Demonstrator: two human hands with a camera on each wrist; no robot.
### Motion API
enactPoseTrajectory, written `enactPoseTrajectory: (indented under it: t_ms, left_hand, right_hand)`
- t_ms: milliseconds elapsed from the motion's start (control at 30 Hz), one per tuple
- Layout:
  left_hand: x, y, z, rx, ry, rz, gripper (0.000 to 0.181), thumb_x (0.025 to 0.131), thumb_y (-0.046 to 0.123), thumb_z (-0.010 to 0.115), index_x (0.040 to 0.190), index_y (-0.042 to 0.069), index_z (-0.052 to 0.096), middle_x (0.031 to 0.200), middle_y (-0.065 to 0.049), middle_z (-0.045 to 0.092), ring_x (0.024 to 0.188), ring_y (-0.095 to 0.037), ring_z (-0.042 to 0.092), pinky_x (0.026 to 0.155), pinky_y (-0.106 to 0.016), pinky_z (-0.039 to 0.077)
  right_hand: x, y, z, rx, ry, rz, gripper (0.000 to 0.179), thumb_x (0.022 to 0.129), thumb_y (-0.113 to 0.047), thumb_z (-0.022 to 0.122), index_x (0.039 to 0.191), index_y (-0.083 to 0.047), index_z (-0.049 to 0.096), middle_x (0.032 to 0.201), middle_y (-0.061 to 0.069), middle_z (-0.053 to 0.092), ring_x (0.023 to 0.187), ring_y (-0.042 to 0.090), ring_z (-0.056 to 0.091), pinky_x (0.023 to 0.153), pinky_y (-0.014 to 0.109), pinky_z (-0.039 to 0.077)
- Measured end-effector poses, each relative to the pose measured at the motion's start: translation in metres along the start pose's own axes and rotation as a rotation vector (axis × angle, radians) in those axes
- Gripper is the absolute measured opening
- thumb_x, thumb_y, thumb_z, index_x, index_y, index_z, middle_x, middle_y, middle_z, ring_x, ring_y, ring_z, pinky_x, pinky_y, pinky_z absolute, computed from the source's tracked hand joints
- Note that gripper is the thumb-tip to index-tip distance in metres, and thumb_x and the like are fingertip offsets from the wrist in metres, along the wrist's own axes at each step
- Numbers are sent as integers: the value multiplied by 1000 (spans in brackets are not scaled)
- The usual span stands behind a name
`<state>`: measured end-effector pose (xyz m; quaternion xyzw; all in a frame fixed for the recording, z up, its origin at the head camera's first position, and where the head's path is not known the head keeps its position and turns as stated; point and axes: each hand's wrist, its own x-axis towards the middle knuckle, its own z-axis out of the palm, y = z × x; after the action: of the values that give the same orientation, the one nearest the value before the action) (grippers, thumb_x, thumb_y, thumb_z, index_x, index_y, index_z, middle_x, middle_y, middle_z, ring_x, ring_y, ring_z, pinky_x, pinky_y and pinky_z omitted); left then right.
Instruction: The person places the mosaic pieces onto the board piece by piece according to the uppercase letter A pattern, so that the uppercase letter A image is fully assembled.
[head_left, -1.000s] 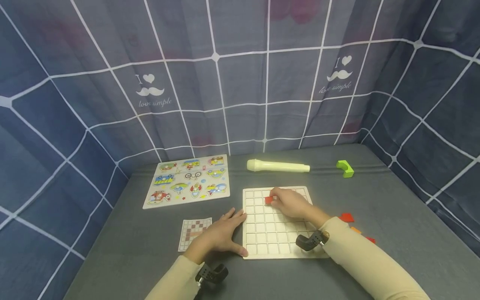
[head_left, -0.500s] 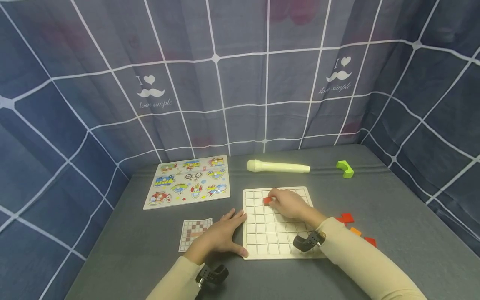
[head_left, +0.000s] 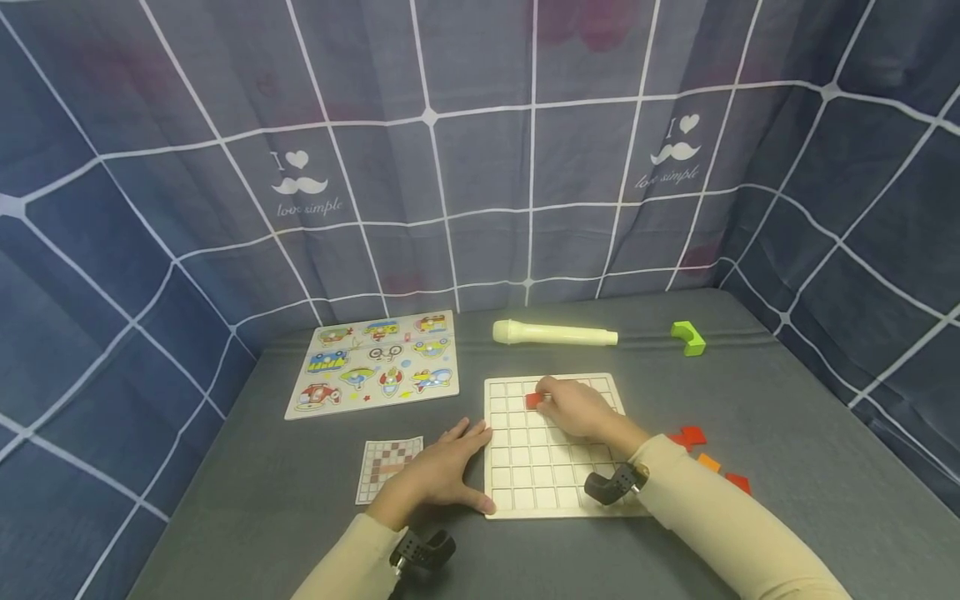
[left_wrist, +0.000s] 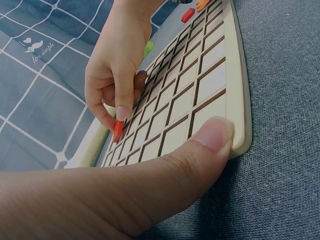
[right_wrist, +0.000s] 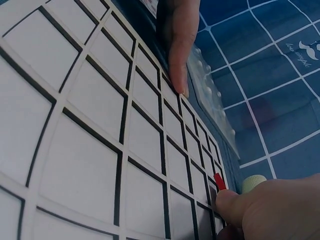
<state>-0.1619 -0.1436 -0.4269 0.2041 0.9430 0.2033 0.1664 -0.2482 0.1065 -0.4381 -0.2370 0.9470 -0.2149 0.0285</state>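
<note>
My right hand (head_left: 577, 407) pinches a small red square tile (head_left: 533, 401) between thumb and index finger, close over the upper part of a pale wooden grid board (head_left: 522, 478). In the left wrist view the red tile (left_wrist: 118, 131) stands tilted on edge at the grid. The right wrist view shows the same tile (right_wrist: 219, 181) sticking out past the right thumb. Fingers spread, my left hand (head_left: 446, 471) rests along the board's left edge. Its thumb lies on the near left corner, and the fingertips touch the side higher up.
Right of the board lie red tiles (head_left: 693, 435) and an orange tile (head_left: 708, 462). A printed pattern card (head_left: 372, 471) is beside the left hand. Behind stand a vehicle picture puzzle (head_left: 376, 362), a cream toy microphone (head_left: 555, 333) and a green arch-shaped block (head_left: 689, 337).
My right hand has shifted slightly left with the red tile in its pinch. The left hand stays in place at the board's edge.
</note>
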Motion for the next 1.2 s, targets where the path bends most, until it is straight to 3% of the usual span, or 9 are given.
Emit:
enactPoseTrajectory:
  t_ms: [700, 1200]
  left_hand:
    - [0, 1, -1, -5, 5, 4, 109, 65, 52, 86, 153, 12, 36, 164, -7, 26, 153, -37, 18, 114, -66, 30]
    - [-1, 1, -2, -8, -5, -2, 109, 66, 51, 86, 153, 12, 35, 164, -7, 26, 153, -39, 17, 114, -67, 30]
  right_hand:
    - [1, -2, -1, -20, -11, 12, 30, 95, -25, 64, 122, -10, 62, 113, 9, 72, 99, 29, 70, 82, 44, 57]
    - [0, -6, -1, -20, -16, 22, 30, 95, -23, 63, 122, -9, 62, 114, 10, 72, 102, 32, 70, 85, 47, 56]
